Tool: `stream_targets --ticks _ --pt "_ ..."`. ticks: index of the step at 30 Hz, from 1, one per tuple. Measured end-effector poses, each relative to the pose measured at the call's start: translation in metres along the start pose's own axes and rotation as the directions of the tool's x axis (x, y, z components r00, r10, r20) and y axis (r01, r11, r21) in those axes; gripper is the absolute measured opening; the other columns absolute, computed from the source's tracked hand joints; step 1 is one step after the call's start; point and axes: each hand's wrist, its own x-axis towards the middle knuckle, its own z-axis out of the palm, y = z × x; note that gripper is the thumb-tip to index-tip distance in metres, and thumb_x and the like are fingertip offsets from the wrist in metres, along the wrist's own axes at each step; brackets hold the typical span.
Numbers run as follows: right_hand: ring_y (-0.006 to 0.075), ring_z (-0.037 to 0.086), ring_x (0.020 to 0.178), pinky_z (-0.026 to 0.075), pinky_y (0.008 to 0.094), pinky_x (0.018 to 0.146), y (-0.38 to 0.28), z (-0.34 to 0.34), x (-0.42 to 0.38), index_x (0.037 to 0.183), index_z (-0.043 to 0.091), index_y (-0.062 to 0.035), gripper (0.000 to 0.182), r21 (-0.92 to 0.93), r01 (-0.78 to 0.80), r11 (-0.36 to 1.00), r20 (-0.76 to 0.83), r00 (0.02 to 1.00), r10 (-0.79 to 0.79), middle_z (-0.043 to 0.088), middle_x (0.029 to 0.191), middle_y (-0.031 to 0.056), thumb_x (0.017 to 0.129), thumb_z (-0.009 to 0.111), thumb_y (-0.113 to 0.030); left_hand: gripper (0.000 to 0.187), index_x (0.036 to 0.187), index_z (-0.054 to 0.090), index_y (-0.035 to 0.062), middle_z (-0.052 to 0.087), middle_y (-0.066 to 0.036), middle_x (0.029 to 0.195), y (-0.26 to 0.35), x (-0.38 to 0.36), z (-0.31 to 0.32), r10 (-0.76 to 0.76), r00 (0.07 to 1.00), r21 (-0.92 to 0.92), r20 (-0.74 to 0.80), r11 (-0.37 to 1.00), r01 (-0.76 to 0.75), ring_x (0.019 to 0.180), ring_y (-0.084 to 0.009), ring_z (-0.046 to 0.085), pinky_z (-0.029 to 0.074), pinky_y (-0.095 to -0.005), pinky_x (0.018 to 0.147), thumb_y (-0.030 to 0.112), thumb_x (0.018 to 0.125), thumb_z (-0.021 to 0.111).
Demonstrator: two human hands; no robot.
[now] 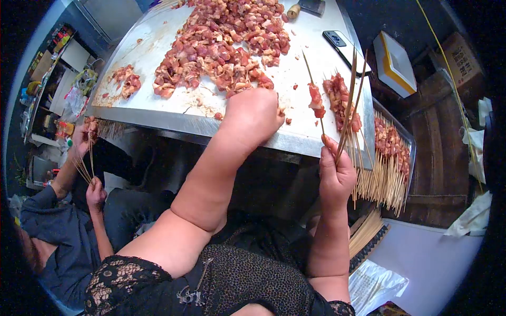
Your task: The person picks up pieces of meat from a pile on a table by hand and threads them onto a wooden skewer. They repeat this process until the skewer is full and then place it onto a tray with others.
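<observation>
My right hand [337, 174] is closed around several bamboo skewers [352, 100], held upright over the table's right edge. One skewer leans left and carries a few pieces of raw meat [316, 100] partway along it. My left hand [253, 113] reaches across to the near edge of a large heap of cut raw meat [226, 47]. It is curled with its back to me; the fingertips and whatever they hold are hidden. Just past my right hand, loaded meat skewers [337, 92] lie on the metal-edged white table [142, 52].
A tray of finished meat skewers [392, 145] stands at the right. A phone [345, 50] lies on the table, near a wooden-handled tool [293, 11]. Bare sticks [366, 234] are below right. Another person [63, 221] sits at the left, holding skewers. A white-and-yellow box [394, 63] stands beyond.
</observation>
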Motion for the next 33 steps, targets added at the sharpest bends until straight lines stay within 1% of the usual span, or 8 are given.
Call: stream_targets --ticks 2,3,5,6,9,13,16,33 --pt "0.0047 0.054 0.081 0.043 0.0184 0.073 -0.001 0.001 0.0 0.108 0.061 0.0025 0.022 -0.003 0.005 1.0 -0.003 1.0 -0.005 0.064 0.094 0.0023 0.087 0.057 -0.004 0.012 0.078 0.064 0.0003 0.065 -0.016 0.074 -0.003 0.002 -0.001 0.008 0.997 -0.07 -0.082 0.997 -0.013 0.069 -0.0287 0.064 0.051 -0.0374 0.064 0.011 0.072 0.061" --pt "0.005 0.054 0.081 0.043 0.0185 0.073 -0.002 0.001 0.001 0.108 0.061 0.0025 0.022 -0.023 0.02 1.0 -0.018 1.0 -0.02 0.064 0.094 0.0026 0.087 0.057 -0.004 0.012 0.079 0.064 -0.0001 0.065 -0.012 0.073 -0.005 0.004 -0.002 -0.003 0.983 -0.425 -0.186 0.902 -0.077 0.068 -0.0233 0.064 0.05 -0.0334 0.062 0.011 0.075 0.059" --pt "0.0053 0.055 0.082 0.043 0.0186 0.074 -0.002 0.002 0.001 0.108 0.061 0.0026 0.022 -0.043 0.036 0.998 -0.028 0.999 -0.037 0.064 0.094 0.003 0.087 0.057 -0.004 0.014 0.091 0.062 -0.0007 0.064 -0.004 0.079 -0.011 0.009 -0.007 -0.039 0.975 -0.881 -0.218 0.438 -0.179 0.069 -0.0114 0.061 0.05 -0.0242 0.061 0.009 0.085 0.054" --pt "0.0058 0.055 0.083 0.043 0.019 0.074 -0.001 0.002 0.001 0.107 0.061 0.0026 0.022 -0.053 0.035 0.998 -0.011 0.999 -0.036 0.065 0.094 0.0037 0.087 0.056 -0.004 0.014 0.091 0.062 -0.0007 0.064 -0.004 0.079 -0.013 0.011 -0.008 -0.041 0.974 -0.88 -0.222 0.439 -0.182 0.069 -0.0114 0.061 0.05 -0.0242 0.061 0.009 0.085 0.054" --pt "0.0066 0.056 0.084 0.044 0.0197 0.076 0.003 0.004 0.001 0.107 0.062 0.0026 0.022 -0.065 0.04 0.997 0.012 0.999 -0.039 0.065 0.095 0.005 0.087 0.056 -0.004 0.021 0.104 0.056 -0.002 0.064 -0.013 0.097 -0.021 0.018 -0.001 -0.139 0.986 -0.996 -0.087 -0.023 -0.091 0.077 -0.0175 0.064 0.054 -0.0286 0.068 0.012 0.091 0.046" --pt "0.0066 0.057 0.083 0.044 0.0197 0.075 0.004 0.006 0.0 0.108 0.062 0.0022 0.022 -0.073 0.038 0.997 0.035 0.999 -0.035 0.066 0.095 0.0058 0.087 0.057 -0.004 0.034 0.109 0.053 -0.0015 0.064 -0.015 0.098 -0.022 0.025 0.009 -0.185 0.981 -0.959 0.052 -0.284 -0.003 0.088 -0.0231 0.064 0.055 -0.033 0.073 0.026 0.096 0.037" --pt "0.0058 0.056 0.081 0.044 0.0194 0.074 0.002 0.006 -0.001 0.108 0.062 0.0017 0.023 -0.083 -0.028 0.996 0.056 0.998 0.032 0.066 0.094 0.0049 0.087 0.057 -0.004 0.02 0.104 0.052 0.0012 0.064 -0.016 0.094 -0.021 0.026 0.009 -0.21 0.975 -0.875 0.072 -0.482 -0.039 0.085 -0.0237 0.065 0.056 -0.0328 0.071 0.015 0.095 0.04" --pt "0.0033 0.05 0.066 0.042 0.0181 0.062 0.003 0.012 -0.005 0.106 0.064 -0.0019 0.021 -0.203 0.029 0.979 0.113 0.994 -0.006 0.062 0.076 -0.001 0.087 0.058 -0.006 0.013 0.103 0.053 0.0011 0.064 -0.014 0.094 -0.021 0.028 0.011 -0.28 0.959 -0.87 0.042 -0.483 -0.103 0.083 -0.0227 0.065 0.057 -0.0349 0.073 0.003 0.09 0.047"
